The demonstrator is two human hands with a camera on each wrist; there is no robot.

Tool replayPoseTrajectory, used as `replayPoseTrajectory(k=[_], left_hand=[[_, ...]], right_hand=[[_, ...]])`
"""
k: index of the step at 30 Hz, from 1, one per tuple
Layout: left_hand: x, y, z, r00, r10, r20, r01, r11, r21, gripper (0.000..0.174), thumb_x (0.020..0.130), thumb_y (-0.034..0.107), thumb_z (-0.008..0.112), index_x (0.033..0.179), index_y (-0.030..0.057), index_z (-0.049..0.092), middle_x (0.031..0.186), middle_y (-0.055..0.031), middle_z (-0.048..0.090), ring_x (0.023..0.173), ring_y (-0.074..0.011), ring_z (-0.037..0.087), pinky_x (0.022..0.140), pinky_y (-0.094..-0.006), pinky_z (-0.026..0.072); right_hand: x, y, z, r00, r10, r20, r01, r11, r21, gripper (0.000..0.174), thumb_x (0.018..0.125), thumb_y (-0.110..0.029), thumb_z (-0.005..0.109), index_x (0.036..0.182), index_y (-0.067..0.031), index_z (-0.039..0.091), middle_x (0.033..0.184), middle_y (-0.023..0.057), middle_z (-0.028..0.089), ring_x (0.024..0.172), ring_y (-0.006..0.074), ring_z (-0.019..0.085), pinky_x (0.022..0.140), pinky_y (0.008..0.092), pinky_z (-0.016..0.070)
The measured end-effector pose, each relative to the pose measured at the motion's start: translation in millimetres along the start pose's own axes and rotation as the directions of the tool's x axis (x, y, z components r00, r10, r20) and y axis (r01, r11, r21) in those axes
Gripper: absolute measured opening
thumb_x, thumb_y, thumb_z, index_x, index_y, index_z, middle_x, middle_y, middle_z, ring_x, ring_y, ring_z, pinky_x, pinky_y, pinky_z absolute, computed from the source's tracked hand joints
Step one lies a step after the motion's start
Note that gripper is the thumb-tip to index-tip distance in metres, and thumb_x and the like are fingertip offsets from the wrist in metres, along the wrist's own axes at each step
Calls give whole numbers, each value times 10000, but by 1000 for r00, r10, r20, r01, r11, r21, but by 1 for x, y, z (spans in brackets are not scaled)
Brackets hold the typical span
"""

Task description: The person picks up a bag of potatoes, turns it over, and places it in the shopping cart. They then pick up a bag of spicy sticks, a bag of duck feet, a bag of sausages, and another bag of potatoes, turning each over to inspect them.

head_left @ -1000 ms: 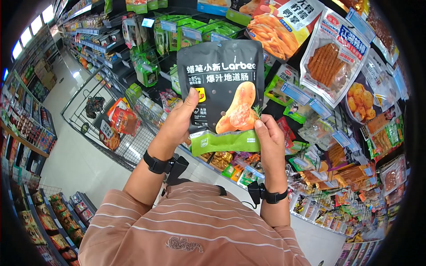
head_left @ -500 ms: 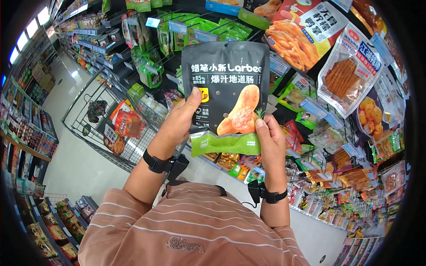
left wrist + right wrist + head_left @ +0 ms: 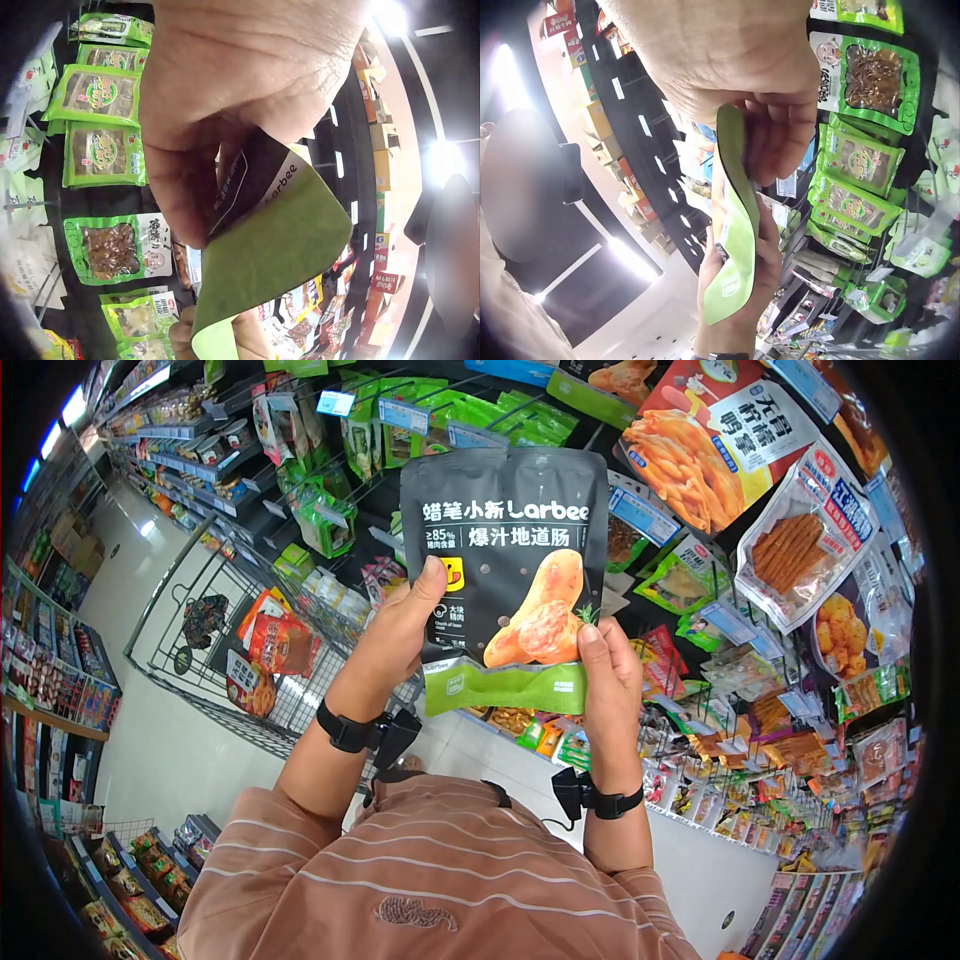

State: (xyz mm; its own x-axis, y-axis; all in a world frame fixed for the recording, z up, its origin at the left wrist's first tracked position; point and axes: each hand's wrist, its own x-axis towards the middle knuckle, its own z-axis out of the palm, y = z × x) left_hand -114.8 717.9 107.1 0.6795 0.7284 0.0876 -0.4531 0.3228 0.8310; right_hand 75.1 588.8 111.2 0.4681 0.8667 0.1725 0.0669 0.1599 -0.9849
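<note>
The left hand (image 3: 402,628) and right hand (image 3: 612,668) have fingers (image 3: 787,150) clamped on the pouch's (image 3: 500,585) sides; I'd say a gentle, even pinch would best show its front.

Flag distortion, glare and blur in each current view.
Head: fisheye curvature, black corners, large lettering on the pouch legible. Left wrist: ceiling lights blown out at right, blurred oval below. Right wrist: light strip glaring at left, another blurred oval there.

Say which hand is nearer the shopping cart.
Left: the left hand holds the pouch at the side toward the cart; the right hand holds its opposite side, farther off.
</note>
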Motion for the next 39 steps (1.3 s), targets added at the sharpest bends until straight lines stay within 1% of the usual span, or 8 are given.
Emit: replayPoseTrajectory(k=[6,9,12,15,18,27,30,39], left_hand=[[5,8,-1,999,33,-30,-32,999,21,570,1053,458,388,1284,-36,552,1189,-127,656,1018,-174,680,870,-303,572],[7,9,-4,998,49,-39,-49,999,12,543,1049,439,426,1275,-37,556,1166,-120,662,963,-165,689,811,-283,573],[9,4,-18,997,47,-58,-41,994,98,477,1060,373,428,1284,-33,539,1213,-129,651,1023,-169,673,892,-309,555],[8,5,-15,987,154,-41,-149,983,106,474,1049,354,469,1317,-35,513,1248,-117,631,1096,-167,635,951,-315,511],[5,12,-11,983,183,-17,-179,975,135,433,1032,309,528,1331,-4,519,1237,-65,614,1123,-110,562,992,-277,434],[2,12,-13,969,206,134,-227,960,167,584,941,83,646,1437,14,346,1342,-70,528,1212,-143,518,1051,-318,410],[3,11,-16,974,185,131,-208,960,190,654,914,143,683,1455,18,337,1369,-83,521,1263,-172,497,1079,-342,384],[7,11,-17,965,227,133,-251,947,200,616,943,120,649,1457,16,325,1363,-84,523,1241,-157,501,1065,-328,392]], right_hand=[[3,-2,3,999,-41,-16,40,999,-30,222,1028,-227,543,869,-73,564,774,-85,505,708,-3,397,608,183,341],[4,-6,8,997,-67,-31,66,997,-35,219,1028,-229,545,889,-64,579,782,-80,523,709,-3,411,613,183,353],[5,-10,13,994,-91,-53,88,995,-41,218,1028,-230,545,905,-55,587,788,-76,538,711,-2,426,615,185,365],[7,-8,13,991,-120,-58,118,992,-35,218,1029,-230,542,917,-50,591,793,-72,545,715,-1,435,618,187,375],[10,-8,13,987,-139,-77,136,990,-44,220,1030,-231,539,920,-48,590,796,-70,546,714,-1,437,618,188,377],[14,-12,19,979,-166,-119,158,985,-74,227,1030,-235,538,909,-49,584,784,-73,531,710,-1,420,610,187,366],[14,-15,22,981,-151,-121,141,987,-81,228,1030,-235,538,906,-49,582,779,-74,525,706,0,414,606,188,362],[17,-14,23,986,-126,-112,119,991,-64,223,1034,-232,530,931,-46,597,791,-62,552,709,1,450,611,191,383]])
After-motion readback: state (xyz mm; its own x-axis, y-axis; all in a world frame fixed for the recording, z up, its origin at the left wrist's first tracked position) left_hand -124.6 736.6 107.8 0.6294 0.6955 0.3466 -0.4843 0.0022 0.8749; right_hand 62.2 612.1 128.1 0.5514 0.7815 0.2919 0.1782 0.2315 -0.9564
